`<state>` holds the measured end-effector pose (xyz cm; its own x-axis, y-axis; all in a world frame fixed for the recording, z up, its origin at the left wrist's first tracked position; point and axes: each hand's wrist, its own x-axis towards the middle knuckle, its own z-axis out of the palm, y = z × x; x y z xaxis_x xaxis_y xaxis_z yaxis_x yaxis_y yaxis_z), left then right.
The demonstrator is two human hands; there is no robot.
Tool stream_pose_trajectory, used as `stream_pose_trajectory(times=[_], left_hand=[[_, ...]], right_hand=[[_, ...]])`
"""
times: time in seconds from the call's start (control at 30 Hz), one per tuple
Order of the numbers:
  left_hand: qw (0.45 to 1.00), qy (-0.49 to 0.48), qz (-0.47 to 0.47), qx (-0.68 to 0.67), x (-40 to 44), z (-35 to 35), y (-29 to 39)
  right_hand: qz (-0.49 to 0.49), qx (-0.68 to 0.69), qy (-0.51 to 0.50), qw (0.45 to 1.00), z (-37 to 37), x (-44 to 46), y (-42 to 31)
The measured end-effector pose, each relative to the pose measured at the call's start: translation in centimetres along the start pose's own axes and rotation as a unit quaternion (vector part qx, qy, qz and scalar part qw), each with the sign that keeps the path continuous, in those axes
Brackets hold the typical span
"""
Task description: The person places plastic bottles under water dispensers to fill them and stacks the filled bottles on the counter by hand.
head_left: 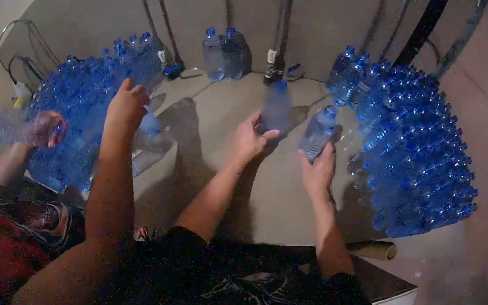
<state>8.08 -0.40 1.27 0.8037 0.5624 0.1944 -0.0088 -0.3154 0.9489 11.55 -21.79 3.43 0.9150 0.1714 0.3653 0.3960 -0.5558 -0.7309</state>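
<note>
My left hand (250, 139) is closed around the lower part of a clear plastic bottle (277, 106) with a bluish top. The bottle stands upright and is smeared by motion. To its right, my right hand (320, 171) grips another clear bottle (320, 132), ribbed low down and tilted slightly. A small space lies between the two bottles. Whether they contain anything, I cannot tell.
Packed bottles stand in a large group on the right (418, 152) and another on the left (79, 104). Several more stand at the back (225, 56). At left, a co-worker's hands (127, 105) work close by. A cardboard tube (377, 250) lies at front right.
</note>
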Motion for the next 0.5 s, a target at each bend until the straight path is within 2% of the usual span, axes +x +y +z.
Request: stream_pose_trajectory(times=[0.07, 0.17, 0.27, 0.3, 0.37, 0.47, 0.5], left_hand=[[1.000, -0.005, -0.007, -0.023, 0.8, 0.9, -0.8], [0.992, -0.008, -0.009, -0.126, 0.3, 0.8, 0.4], [0.997, -0.026, -0.014, -0.074, 0.7, 0.6, 0.3], [0.995, -0.025, -0.008, -0.094, 0.8, 0.7, -0.4], [0.999, -0.032, -0.007, -0.039, 0.5, 0.2, 1.4], [0.999, -0.024, -0.031, 0.031, -0.5, -0.8, 4.6], [0.998, -0.022, -0.044, 0.050, -0.8, -0.8, 5.5]], right_hand=[[-0.025, -0.117, 0.058, 0.991, -0.9, 1.8, 3.2], [-0.032, -0.040, 0.096, 0.994, -1.2, 6.1, 7.1], [-0.019, -0.087, 0.146, 0.985, -0.3, 10.3, 9.6], [-0.024, -0.094, 0.158, 0.983, -0.2, 11.6, 10.1], [-0.039, -0.100, 0.177, 0.978, 0.6, 13.8, 10.7], [0.036, -0.079, 0.172, 0.981, 0.8, 15.5, 8.8], [0.018, -0.075, 0.196, 0.978, 2.1, 16.4, 10.3]])
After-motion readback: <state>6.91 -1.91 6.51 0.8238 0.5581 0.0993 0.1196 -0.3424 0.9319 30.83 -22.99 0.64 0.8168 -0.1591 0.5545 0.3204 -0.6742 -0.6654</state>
